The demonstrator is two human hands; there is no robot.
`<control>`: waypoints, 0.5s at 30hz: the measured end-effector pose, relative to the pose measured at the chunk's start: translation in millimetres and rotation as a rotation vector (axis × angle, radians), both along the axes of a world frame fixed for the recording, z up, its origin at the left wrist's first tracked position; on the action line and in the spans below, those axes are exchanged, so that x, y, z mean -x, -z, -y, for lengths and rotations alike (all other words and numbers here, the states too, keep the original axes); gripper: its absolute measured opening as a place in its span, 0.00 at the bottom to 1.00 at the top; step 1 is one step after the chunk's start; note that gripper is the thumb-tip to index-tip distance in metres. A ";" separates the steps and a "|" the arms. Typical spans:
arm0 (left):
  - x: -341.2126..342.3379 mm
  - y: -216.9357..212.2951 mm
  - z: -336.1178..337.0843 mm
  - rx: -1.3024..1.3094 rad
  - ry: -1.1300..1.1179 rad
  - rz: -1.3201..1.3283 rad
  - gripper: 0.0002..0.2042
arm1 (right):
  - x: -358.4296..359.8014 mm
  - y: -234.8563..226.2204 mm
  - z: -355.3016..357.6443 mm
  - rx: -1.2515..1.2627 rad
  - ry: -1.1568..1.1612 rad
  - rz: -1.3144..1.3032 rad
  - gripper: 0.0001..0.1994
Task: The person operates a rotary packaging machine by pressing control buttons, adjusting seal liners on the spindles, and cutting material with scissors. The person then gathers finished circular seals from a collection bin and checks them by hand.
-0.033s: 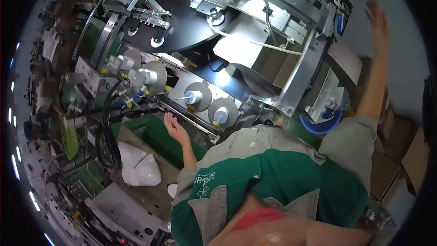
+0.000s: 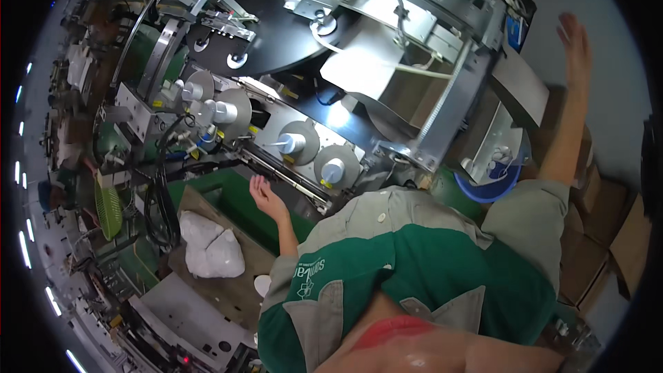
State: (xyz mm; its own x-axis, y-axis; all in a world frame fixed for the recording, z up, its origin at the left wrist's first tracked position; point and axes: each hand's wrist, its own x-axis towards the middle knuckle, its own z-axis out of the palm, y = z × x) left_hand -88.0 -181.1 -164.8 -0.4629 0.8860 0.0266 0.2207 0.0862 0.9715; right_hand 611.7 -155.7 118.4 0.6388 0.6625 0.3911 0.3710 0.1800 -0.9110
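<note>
My left hand (image 2: pixel 266 195) is raised beside the front of the machine, near a long metal bar (image 2: pixel 293 178). Its fingers stretch out with nothing in them. Off to the right, my right hand (image 2: pixel 577 48) is held up at the end of an outstretched arm, next to the machine's metal frame (image 2: pixel 452 97). Its fingers are extended, and it holds nothing. Between the hands, the machine carries a black round table (image 2: pixel 276 41) and several grey discs with pale hubs, such as the nearest disc (image 2: pixel 337 168). Neither hand visibly touches the machine.
White plastic bags (image 2: pixel 213 252) lie on a brown board (image 2: pixel 242 293) at lower left, beside a green bin (image 2: pixel 235 200). A blue tub (image 2: pixel 492 190) stands right of the machine, with cardboard boxes (image 2: pixel 587 262) behind my right arm. Black cables (image 2: pixel 162 214) hang at left.
My right hand sits slightly lower, and my left hand has dropped a little too. The machine appears shifted slightly up and left. Both hands stay open and hold nothing.
</note>
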 end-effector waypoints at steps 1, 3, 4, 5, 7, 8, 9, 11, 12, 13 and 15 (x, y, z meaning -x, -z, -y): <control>-2.3 1.8 20.2 0.044 -0.027 0.004 0.15 | -26.3 23.1 32.8 0.037 0.083 -0.031 0.25; -11.6 9.3 58.8 0.168 -0.021 0.038 0.13 | -73.9 106.8 105.6 0.041 0.211 -0.043 0.23; -10.7 14.2 81.8 0.256 -0.008 0.058 0.13 | -67.6 126.0 135.8 0.214 0.283 0.076 0.20; -5.2 21.4 105.7 0.331 0.044 0.105 0.12 | -58.3 139.9 163.8 0.379 0.345 0.202 0.17; 6.9 41.4 139.7 0.362 0.381 0.072 0.10 | -68.7 223.5 220.9 0.067 0.459 -0.331 0.13; 13.2 68.5 156.9 0.358 0.394 0.064 0.10 | -95.4 273.5 262.7 0.298 0.464 -0.349 0.14; 16.1 93.9 170.9 0.366 0.419 0.051 0.09 | -83.4 312.6 294.7 0.185 0.546 -0.462 0.15; -34.2 67.0 163.4 0.456 0.717 -0.052 0.09 | -74.1 372.2 337.9 0.288 0.598 -0.734 0.17; -68.7 45.7 166.6 0.508 0.726 -0.042 0.09 | -66.2 395.1 351.3 0.452 0.616 -0.814 0.20; -103.0 23.3 170.3 0.557 0.734 -0.030 0.10 | -62.9 421.2 364.8 0.541 0.581 -0.893 0.20; -148.2 -7.5 189.5 0.579 0.708 0.022 0.09 | -48.8 472.0 373.1 0.555 0.453 -0.990 0.19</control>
State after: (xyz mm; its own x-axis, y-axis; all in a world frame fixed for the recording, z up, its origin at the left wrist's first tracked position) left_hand 60.2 -370.6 -157.3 0.1986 0.8353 -0.5126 0.3894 0.4127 0.8234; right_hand 660.6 -528.7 -353.7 0.7168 0.2248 -0.6600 -0.5979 -0.2886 -0.7478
